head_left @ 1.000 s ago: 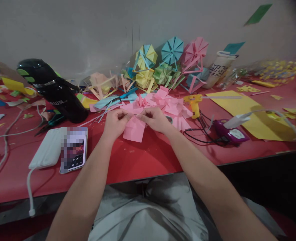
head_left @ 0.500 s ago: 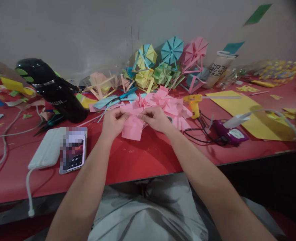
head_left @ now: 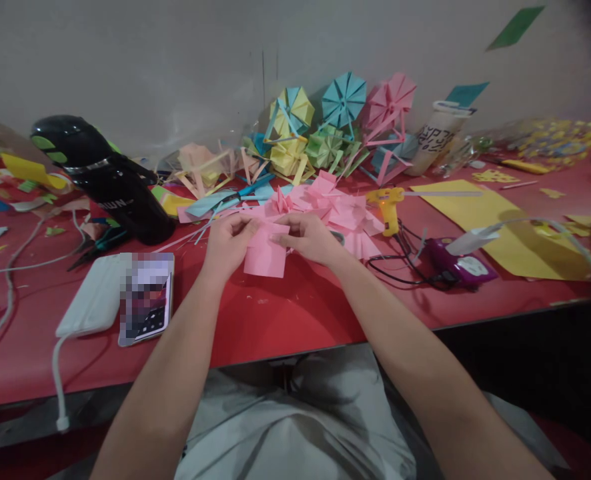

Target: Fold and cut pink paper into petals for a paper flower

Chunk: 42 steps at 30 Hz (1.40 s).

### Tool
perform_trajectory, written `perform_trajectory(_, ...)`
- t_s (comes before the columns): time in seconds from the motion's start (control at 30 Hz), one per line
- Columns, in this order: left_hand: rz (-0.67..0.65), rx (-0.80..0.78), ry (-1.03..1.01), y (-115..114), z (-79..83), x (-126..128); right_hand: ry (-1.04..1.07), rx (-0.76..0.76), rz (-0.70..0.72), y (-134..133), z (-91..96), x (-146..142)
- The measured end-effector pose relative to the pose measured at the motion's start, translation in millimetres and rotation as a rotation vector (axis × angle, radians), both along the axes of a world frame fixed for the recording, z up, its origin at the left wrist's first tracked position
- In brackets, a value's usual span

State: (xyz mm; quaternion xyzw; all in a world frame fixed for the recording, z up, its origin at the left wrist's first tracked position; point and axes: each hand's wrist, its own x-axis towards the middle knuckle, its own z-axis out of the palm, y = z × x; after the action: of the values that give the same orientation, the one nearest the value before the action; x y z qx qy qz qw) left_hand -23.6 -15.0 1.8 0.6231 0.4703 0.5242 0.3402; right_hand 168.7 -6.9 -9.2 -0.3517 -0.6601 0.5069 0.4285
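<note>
A small pink paper square is held up between my two hands, above the front part of the red table. My left hand pinches its left edge between thumb and fingers. On the other side, my right hand grips the upper right edge in the same way. The sheet bends slightly, and its lower part hangs free. Just behind my hands lies a heap of pink paper pieces, some of them folded.
A yellow glue gun and a purple plug block stand right, by a yellow sheet. Left are a black bottle, a white power bank and a phone. Folded paper umbrellas line the wall.
The pink square has turned a little between my fingers, and its top edge now shows beside my right fingertips. Both hands stay in nearly the same place.
</note>
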Motion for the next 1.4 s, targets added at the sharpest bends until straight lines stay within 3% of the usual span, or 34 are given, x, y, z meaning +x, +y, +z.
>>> perform_trajectory(0.27, -0.121, -0.273, -0.090, -3, 0.1, 0, -0.022, 0.142, -0.124, 6, -1.2, 4)
perform_trajectory(0.43, -0.067, -0.319, -0.184, -2, 0.2, 0, -0.023, 0.197, -0.079, 8, -7.7, 2)
perform_trajectory(0.57, 0.029, -0.461, -0.305, -5, 7.7, 5, -0.070, 0.279, -0.158, 8, -6.7, 3)
perform_trajectory(0.7, 0.024, -0.554, -0.304, -9, 15.3, 8, -0.128, 0.416, -0.204, 4, -2.6, 2)
perform_trajectory(0.87, 0.050, -0.536, -0.413, -8, 16.4, 8, -0.193, 0.520, -0.155, 1, -5.1, 0)
perform_trajectory(1.0, -0.017, -0.530, -0.502, -5, 14.9, 5, -0.250, 0.521, -0.120, -2, -5.6, 0)
perform_trajectory(1.23, -0.195, -0.354, -0.239, -6, 8.3, 1, -0.219, 0.441, -0.087, -7, 0.1, -4)
perform_trajectory(1.4, -0.136, -0.213, -0.055, -5, 6.0, 5, -0.112, 0.275, -0.141, 1, -5.7, -5)
